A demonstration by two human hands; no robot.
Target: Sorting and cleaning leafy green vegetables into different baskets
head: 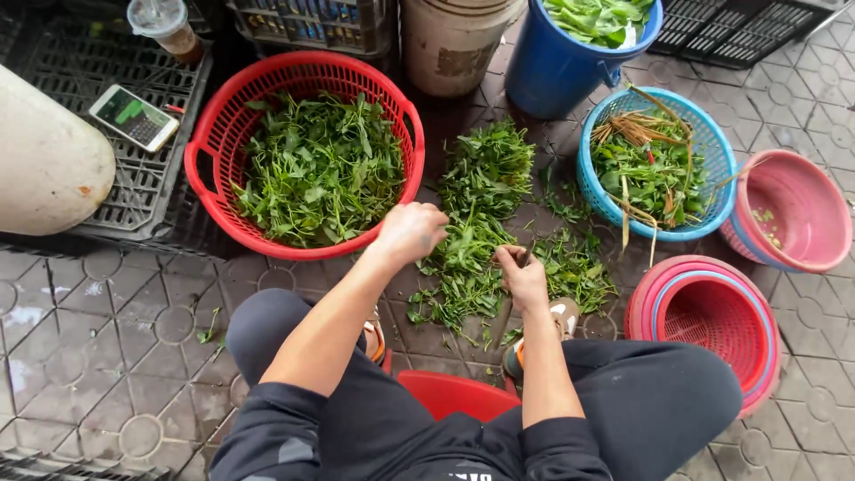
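Wet paved ground (107, 356), baskets all round, seen from head cam.
Pile of loose greens (481, 223) on ground in middle, btwn red basket (214, 134) full of leaves at left & blue basket (592, 191) w/ stems & leaves at right. Left hand (411, 230) closed in loose fist over pile's left edge, just beside red basket rim; can't tell if clamped on anything. Right hand (524, 276) pinched shut on small sprig (527, 256) at pile's lower right. Pink basin (802, 209) & stacked pink-red baskets (712, 321) far right; blue bucket (570, 62) of greens at top; phone (134, 117) on black crate (134, 191) top left.
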